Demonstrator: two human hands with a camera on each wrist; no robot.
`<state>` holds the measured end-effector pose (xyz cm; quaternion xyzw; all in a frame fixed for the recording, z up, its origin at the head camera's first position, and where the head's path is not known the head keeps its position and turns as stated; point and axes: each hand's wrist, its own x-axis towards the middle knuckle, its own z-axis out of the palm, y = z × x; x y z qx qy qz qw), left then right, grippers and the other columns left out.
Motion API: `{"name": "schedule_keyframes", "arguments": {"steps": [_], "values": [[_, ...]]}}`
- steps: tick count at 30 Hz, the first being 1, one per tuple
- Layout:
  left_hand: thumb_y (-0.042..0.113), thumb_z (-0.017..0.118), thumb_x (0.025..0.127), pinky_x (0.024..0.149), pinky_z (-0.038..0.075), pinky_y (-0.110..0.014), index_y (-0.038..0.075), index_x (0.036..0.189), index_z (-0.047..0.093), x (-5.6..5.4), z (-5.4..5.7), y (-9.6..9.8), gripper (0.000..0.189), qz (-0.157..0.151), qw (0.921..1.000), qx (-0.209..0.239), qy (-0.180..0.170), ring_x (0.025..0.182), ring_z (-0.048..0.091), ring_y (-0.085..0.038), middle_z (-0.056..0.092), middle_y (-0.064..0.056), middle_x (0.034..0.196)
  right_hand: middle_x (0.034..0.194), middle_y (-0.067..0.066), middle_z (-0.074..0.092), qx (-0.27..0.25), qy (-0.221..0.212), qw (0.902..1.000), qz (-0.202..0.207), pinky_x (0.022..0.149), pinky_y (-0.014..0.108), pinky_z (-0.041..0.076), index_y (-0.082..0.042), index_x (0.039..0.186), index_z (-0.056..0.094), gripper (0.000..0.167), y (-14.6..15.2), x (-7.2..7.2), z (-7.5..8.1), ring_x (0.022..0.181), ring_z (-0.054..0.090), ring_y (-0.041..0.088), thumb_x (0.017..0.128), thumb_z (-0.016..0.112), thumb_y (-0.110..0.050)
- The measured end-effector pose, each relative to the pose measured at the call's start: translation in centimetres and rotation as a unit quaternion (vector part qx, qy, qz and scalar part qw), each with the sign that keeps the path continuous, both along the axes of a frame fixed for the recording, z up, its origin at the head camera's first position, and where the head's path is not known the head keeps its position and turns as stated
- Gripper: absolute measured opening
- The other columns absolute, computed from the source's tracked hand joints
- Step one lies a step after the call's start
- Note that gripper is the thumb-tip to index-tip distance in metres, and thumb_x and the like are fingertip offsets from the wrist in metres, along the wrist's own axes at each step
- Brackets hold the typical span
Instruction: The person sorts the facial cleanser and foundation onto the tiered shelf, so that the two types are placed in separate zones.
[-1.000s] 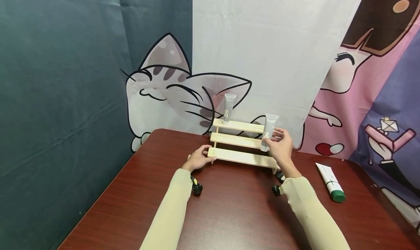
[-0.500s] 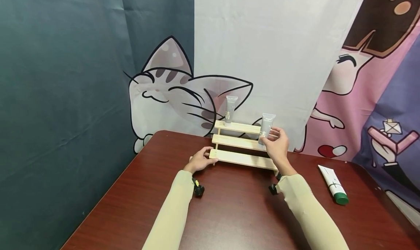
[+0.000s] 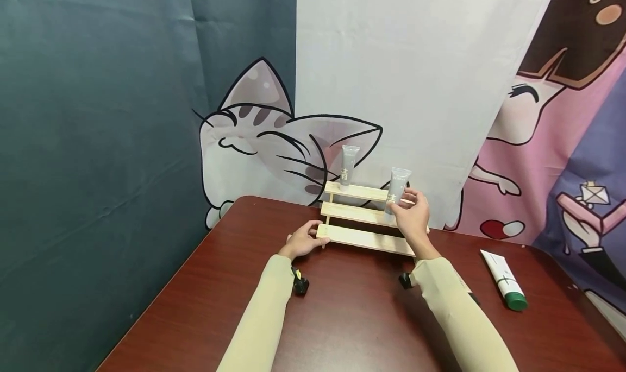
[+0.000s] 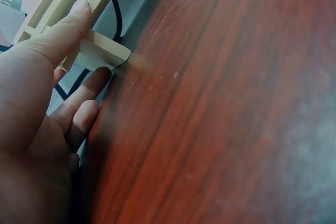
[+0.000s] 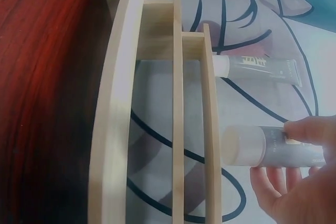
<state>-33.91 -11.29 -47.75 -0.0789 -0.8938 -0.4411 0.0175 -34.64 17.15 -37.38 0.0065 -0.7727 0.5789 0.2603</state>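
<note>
My right hand (image 3: 411, 212) pinches a grey squeeze tube (image 3: 398, 183) between thumb and fingers, its cap down. In the head view this tube overlaps the right part of a three-step wooden rack (image 3: 367, 238); whether its cap (image 5: 244, 145) touches a step I cannot tell. A similar grey tube (image 3: 349, 165) stands upright on the left of the top step, and shows in the right wrist view too. At the rack's left end, my left hand (image 3: 303, 240) grips the lowest step, thumb in front; its other fingers (image 4: 84, 119) curl at the end, partly hidden.
A white tube with a green cap (image 3: 505, 279) lies on the right of the dark red tabletop (image 3: 342, 317). Behind the rack hangs a printed cloth backdrop (image 3: 415, 79) with a cat drawing. Another dark-tipped item peeks out beside the right sleeve (image 3: 452, 301).
The grey tube in my right hand has moved left and slightly up relative to the rack. My left hand keeps its grip on the rack's end. The head view has shifted slightly.
</note>
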Motion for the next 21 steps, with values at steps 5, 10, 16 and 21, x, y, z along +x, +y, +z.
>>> {"name": "schedule_keyframes", "arguments": {"steps": [5, 10, 16, 21], "values": [[0.045, 0.074, 0.087, 0.098, 0.025, -0.051, 0.022, 0.142, 0.051, -0.1, 0.2, 0.1, 0.063, 0.000, 1.0000, 0.001, 0.005, 0.109, 0.063, -0.020, 0.070, 0.001, 0.115, 0.118, 0.017, 0.060, 0.001, 0.011, 0.9999, -0.003, 0.077, 0.021, 0.050, -0.001, 0.130, 0.055, 0.055, -0.3, -0.5, 0.5, 0.102, 0.065, 0.030, 0.080, 0.078, -0.002], [0.044, 0.075, 0.087, 0.097, 0.026, -0.051, 0.021, 0.141, 0.051, 0.1, 0.3, -0.1, 0.064, -0.001, 1.0000, 0.001, 0.008, 0.107, 0.064, -0.020, 0.070, 0.001, 0.113, 0.117, 0.017, 0.060, -0.008, 0.005, 1.0000, 0.001, 0.079, 0.026, 0.052, -0.001, 0.131, 0.055, 0.056, -0.8, -1.1, 0.7, 0.102, 0.064, 0.030, 0.080, 0.079, -0.002], [0.045, 0.075, 0.087, 0.097, 0.026, -0.051, 0.022, 0.142, 0.051, 0.1, 0.1, -0.1, 0.065, -0.002, 1.0000, -0.001, 0.003, 0.103, 0.065, -0.018, 0.070, 0.000, 0.115, 0.117, 0.015, 0.060, -0.020, -0.002, 0.9998, 0.007, 0.077, 0.025, 0.052, -0.003, 0.129, 0.055, 0.056, -1.6, -1.7, 0.7, 0.103, 0.065, 0.029, 0.079, 0.079, -0.002], [0.045, 0.075, 0.087, 0.097, 0.026, -0.052, 0.020, 0.142, 0.050, 0.3, 0.2, 0.0, 0.066, -0.005, 1.0000, 0.002, 0.005, 0.103, 0.065, -0.019, 0.070, -0.001, 0.115, 0.115, 0.011, 0.060, -0.011, -0.004, 0.9999, 0.006, 0.078, 0.026, 0.052, -0.005, 0.127, 0.056, 0.052, -2.2, -2.5, 0.9, 0.104, 0.065, 0.026, 0.080, 0.079, -0.006]]}}
